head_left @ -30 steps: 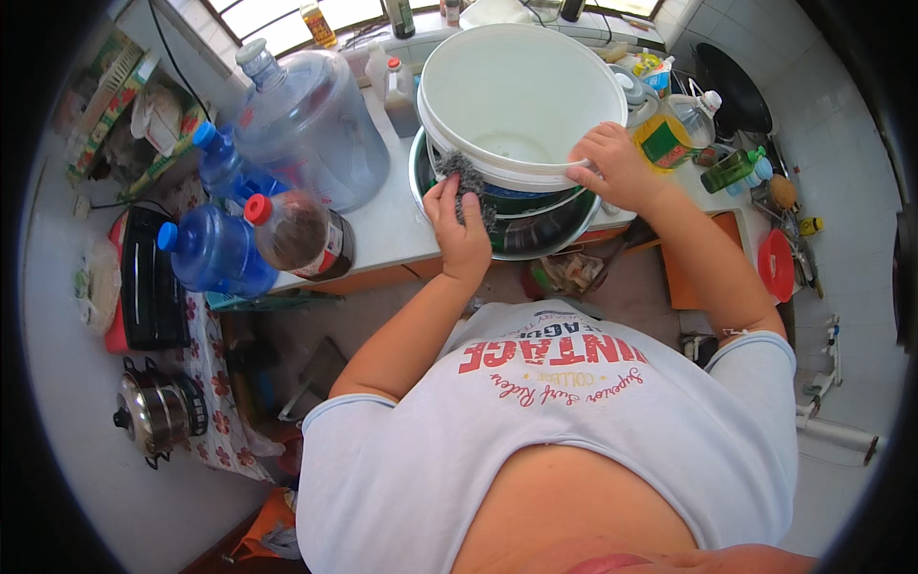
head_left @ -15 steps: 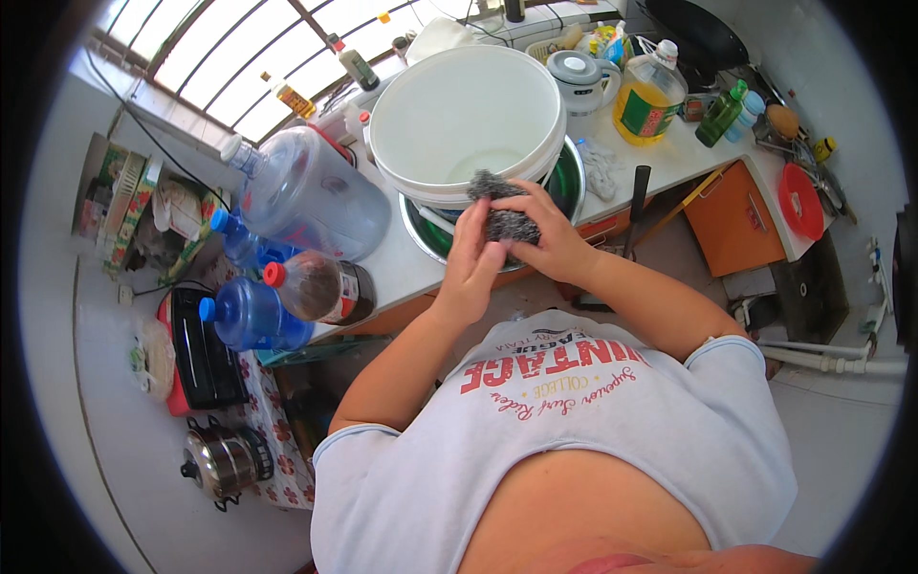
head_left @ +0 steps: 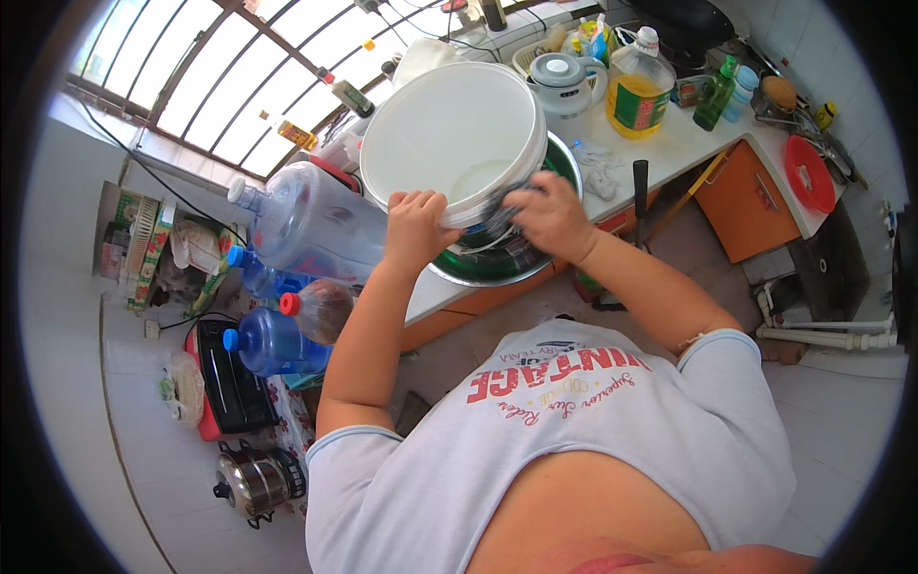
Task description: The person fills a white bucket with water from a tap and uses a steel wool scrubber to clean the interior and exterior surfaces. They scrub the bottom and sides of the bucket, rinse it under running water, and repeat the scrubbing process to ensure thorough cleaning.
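Observation:
A large white bucket [head_left: 440, 134] is tilted over a metal basin [head_left: 566, 182] with a green inside on the counter. Its mouth faces up and a little shallow liquid shows at the bottom. The fingers of my left hand [head_left: 417, 220] are hooked over the bucket's near rim. Against the outer wall near that rim, my right hand [head_left: 553, 215] presses a dark grey steel wool scrubber [head_left: 502, 209]. The fingers of that hand are wrapped round the scrubber and slightly blurred.
Left of the bucket lie a large clear water jug [head_left: 311, 215], blue jugs [head_left: 273, 342] and a red-capped bottle [head_left: 323, 308]. Behind and to the right stand a grey-white kettle [head_left: 564, 88], an oil bottle [head_left: 639, 91] and a green bottle [head_left: 715, 100]. A black handle [head_left: 640, 191] rises before the counter.
Both hands were together on the scrubber over the near rim. My left hand has moved left and taken hold of the rim; the right keeps the scrubber, now against the bucket's outside. The bucket tilts more.

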Demonstrator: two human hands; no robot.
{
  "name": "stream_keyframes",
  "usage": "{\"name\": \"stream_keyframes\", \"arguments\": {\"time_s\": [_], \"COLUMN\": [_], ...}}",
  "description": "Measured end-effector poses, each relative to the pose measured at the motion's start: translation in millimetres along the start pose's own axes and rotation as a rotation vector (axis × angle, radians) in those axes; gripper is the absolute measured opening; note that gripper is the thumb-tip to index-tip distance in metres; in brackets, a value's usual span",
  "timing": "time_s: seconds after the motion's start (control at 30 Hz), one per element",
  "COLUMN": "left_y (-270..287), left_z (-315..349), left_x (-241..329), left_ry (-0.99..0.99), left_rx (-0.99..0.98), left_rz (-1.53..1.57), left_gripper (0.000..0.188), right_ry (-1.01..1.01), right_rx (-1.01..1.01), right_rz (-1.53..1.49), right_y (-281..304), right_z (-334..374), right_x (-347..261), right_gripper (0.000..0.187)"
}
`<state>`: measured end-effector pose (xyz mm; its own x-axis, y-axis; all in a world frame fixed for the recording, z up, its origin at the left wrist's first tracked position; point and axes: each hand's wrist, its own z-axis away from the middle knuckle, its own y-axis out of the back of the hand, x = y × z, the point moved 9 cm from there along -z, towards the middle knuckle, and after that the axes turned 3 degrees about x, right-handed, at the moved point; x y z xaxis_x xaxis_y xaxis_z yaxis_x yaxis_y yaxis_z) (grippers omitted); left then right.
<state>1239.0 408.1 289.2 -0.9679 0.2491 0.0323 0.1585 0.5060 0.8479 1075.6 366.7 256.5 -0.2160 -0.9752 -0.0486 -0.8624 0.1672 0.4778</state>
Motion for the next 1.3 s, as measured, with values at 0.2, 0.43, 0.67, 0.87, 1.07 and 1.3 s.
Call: {"name": "stream_keyframes", "arguments": {"time_s": [0.2, 0.43, 0.67, 0.87, 1.07, 1.3], "left_y": [-4.7, -4.8, -6.4, -7.5, -8.0, -12.6], "left_z": [1.3, 0.8, 4.9, 0.7, 5.4, 7.5], "left_x": [-2.3, -0.3, -5.2, -1.4, -4.4, -6.3], "left_ry": [-0.007, 0.004, 0.036, 0.042, 0.031, 0.033], "left_rx": [0.036, 0.053, 0.048, 0.049, 0.066, 0.096], "left_rz": [-0.047, -0.014, -0.048, -0.028, -0.019, -0.038], "left_gripper": [0.037, 0.033, 0.037, 0.042, 0.041, 0.037], "right_ry": [-0.398, -0.386, -0.285, -0.081, -0.237, -0.231], "right_rx": [0.094, 0.065, 0.006, -0.011, -0.082, -0.16], "right_rz": [-0.144, -0.135, -0.016, 0.018, -0.044, -0.056], "right_y": [15.1, 11.8, 12.4, -22.7, -4.3, -16.2], "right_z": [3.9, 3.8, -14.8, -29.7, -28.6, -48.6], "right_x": [77.5, 95.2, 24.9, -49.1, -3.6, -29.6], "right_gripper": [0.02, 0.02, 0.019, 0.026, 0.022, 0.021]}}
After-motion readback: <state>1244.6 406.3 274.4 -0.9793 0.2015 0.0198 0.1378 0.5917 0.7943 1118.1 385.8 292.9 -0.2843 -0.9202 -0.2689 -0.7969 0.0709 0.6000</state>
